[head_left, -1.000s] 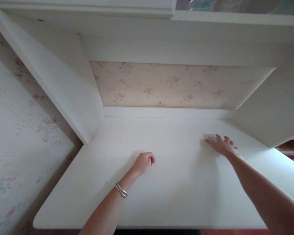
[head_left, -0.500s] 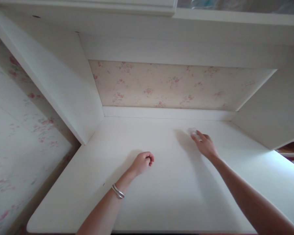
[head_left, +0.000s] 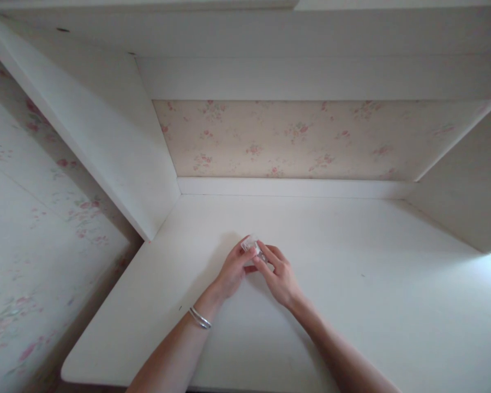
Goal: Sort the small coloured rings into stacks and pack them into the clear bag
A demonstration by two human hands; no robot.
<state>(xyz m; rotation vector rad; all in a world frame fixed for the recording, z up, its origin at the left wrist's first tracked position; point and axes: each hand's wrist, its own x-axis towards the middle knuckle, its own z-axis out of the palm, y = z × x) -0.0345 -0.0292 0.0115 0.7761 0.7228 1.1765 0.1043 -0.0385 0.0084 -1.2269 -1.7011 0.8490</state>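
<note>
Between my two hands is a small clear plastic box [head_left: 251,245], tilted above the white desk; its contents are too small to make out. My left hand [head_left: 233,267] grips it from the left, thumb across its near side. From the right, the thumb and fingers of my right hand [head_left: 279,271] close on the same box. A silver bangle [head_left: 199,317] circles my left wrist. The lower part of the box is covered by my fingers.
The white desk top [head_left: 343,316] spreads beneath my hands. A white side panel [head_left: 118,136] stands at the left, another [head_left: 466,180] at the right. Overhead runs a shelf underside [head_left: 245,38]. Floral wallpaper [head_left: 294,139] shows at the back.
My right hand picked the clear box up from the right side of the desk and brought it left to my left hand. My left hand went from a loose fist to holding the box.
</note>
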